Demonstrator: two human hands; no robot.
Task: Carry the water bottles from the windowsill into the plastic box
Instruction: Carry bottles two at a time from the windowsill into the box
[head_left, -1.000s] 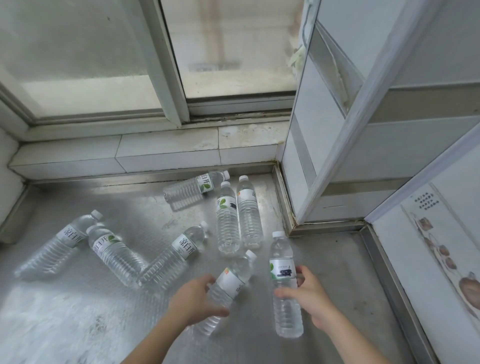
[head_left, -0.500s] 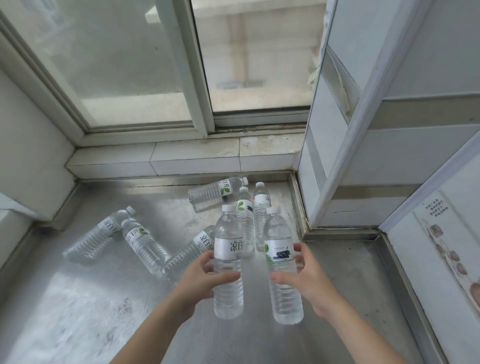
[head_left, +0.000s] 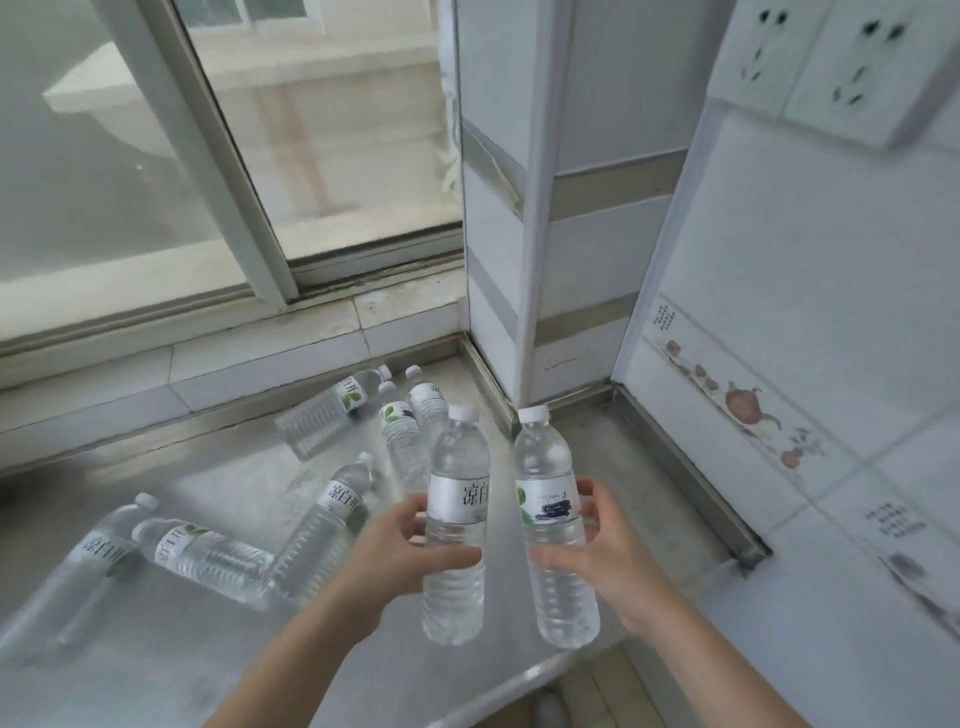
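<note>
My left hand (head_left: 395, 553) grips a clear water bottle (head_left: 457, 525) with a white label, held upright above the metal sill (head_left: 156, 649). My right hand (head_left: 608, 551) holds a second upright bottle (head_left: 553, 525) with a green and dark label. The two bottles are side by side, close together. Several more bottles lie flat on the sill: two at the left (head_left: 78, 566) (head_left: 208, 553), one in the middle (head_left: 327, 519), and three near the back corner (head_left: 327, 413) (head_left: 400, 436) (head_left: 428, 400). The plastic box is not in view.
A sliding window (head_left: 249, 182) stands behind the sill above a tiled ledge. A white column (head_left: 524, 208) rises at the back right corner. A tiled wall (head_left: 805, 415) with sockets (head_left: 831, 62) is on the right. The sill's front edge (head_left: 519, 680) drops to the floor.
Both hands lifted their bottles off the sill and brought them upright, closer to me. The view has tilted up and turned to the right.
</note>
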